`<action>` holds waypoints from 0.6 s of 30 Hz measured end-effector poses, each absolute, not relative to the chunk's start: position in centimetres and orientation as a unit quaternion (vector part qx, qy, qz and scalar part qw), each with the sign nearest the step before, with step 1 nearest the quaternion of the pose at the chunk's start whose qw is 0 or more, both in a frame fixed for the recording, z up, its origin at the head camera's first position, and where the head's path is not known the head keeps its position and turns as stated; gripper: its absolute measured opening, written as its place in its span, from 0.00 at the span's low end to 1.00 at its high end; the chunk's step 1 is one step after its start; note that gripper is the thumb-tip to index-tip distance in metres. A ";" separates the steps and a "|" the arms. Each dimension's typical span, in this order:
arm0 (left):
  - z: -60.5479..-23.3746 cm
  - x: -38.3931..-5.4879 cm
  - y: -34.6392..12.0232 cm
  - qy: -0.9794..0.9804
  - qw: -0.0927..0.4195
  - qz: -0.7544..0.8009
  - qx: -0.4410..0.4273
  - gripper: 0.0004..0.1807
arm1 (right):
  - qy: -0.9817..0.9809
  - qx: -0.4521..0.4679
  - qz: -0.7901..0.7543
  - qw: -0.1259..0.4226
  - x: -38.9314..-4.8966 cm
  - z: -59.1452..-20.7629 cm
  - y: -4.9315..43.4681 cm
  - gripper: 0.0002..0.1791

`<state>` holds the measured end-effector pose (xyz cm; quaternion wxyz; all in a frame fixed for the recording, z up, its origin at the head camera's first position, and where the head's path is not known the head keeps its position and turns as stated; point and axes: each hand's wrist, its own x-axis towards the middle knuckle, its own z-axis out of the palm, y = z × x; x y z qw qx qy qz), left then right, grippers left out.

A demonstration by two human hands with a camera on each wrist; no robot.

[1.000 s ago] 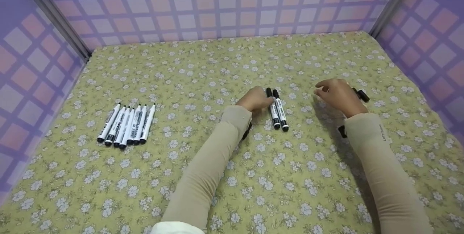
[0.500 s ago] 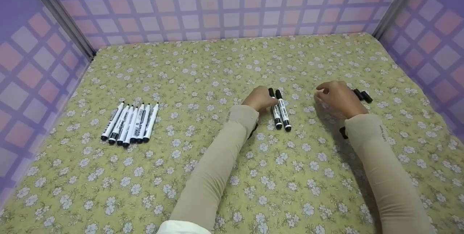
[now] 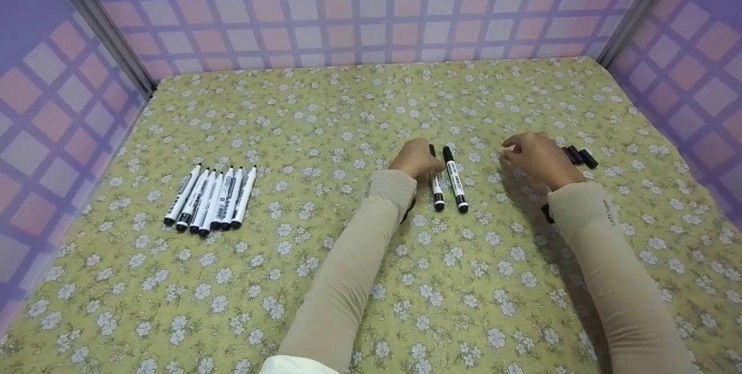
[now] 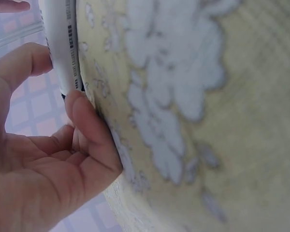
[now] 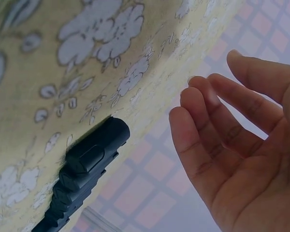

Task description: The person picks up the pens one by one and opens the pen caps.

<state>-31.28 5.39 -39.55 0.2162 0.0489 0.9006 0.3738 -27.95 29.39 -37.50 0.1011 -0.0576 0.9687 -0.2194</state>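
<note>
My left hand (image 3: 415,158) pinches a white marker (image 3: 437,188) with a black cap, between thumb and fingers near its capped end. In the left wrist view the thumb and fingertips meet the marker's white barrel (image 4: 62,43). A second capped marker (image 3: 456,180) lies just right of it, with a narrow strip of cloth between the two. My right hand (image 3: 538,158) hovers further right, fingers loosely curved around nothing. Beside it, several black marker caps (image 5: 94,145) lie in a row on the cloth, partly hidden by this hand in the head view.
At the left, several uncapped white markers (image 3: 214,200) lie side by side, black tips pointing away. A floral yellow cloth (image 3: 324,113) covers the table. Purple checked panels (image 3: 371,20) enclose the back and both sides.
The marker in my left hand has shifted slightly left, widening the gap to its neighbour. My right hand has barely moved. The head view has tilted a little.
</note>
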 end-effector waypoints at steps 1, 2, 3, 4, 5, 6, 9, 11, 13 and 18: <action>-39.6 -31.3 5.4 0.900 0.216 0.375 0.047 0.13 | 0.968 -0.058 -0.222 0.104 -27.9 -37.5 29.4 0.23; -39.6 -31.3 5.4 0.900 0.214 0.378 0.046 0.13 | 0.967 -0.059 -0.223 0.105 -27.9 -37.6 29.4 0.23; -39.6 -31.2 5.4 0.899 0.212 0.380 0.044 0.12 | 0.967 -0.060 -0.224 0.107 -28.0 -37.6 29.4 0.23; -39.6 -31.2 5.4 0.899 0.210 0.382 0.044 0.12 | 0.967 -0.061 -0.224 0.107 -28.0 -37.7 29.4 0.23; -39.6 -31.1 5.4 0.899 0.207 0.382 0.044 0.12 | 0.967 -0.060 -0.224 0.108 -27.9 -37.7 29.3 0.23; -39.5 -31.0 5.5 0.900 0.203 0.383 0.044 0.12 | 0.966 -0.061 -0.224 0.109 -27.9 -37.7 29.3 0.23; -39.4 -30.7 5.6 0.904 0.186 0.381 0.051 0.14 | 0.967 -0.062 -0.221 0.110 -28.0 -37.7 29.4 0.23; -39.3 -30.5 5.8 0.910 0.173 0.372 0.059 0.16 | 0.968 -0.060 -0.218 0.111 -27.9 -37.7 29.3 0.23; -39.3 -30.3 5.9 0.917 0.160 0.358 0.071 0.18 | 0.969 -0.057 -0.215 0.112 -27.8 -37.7 29.3 0.23; -39.4 -30.0 6.1 0.929 0.138 0.332 0.091 0.20 | 0.970 -0.055 -0.210 0.113 -27.6 -37.7 29.2 0.23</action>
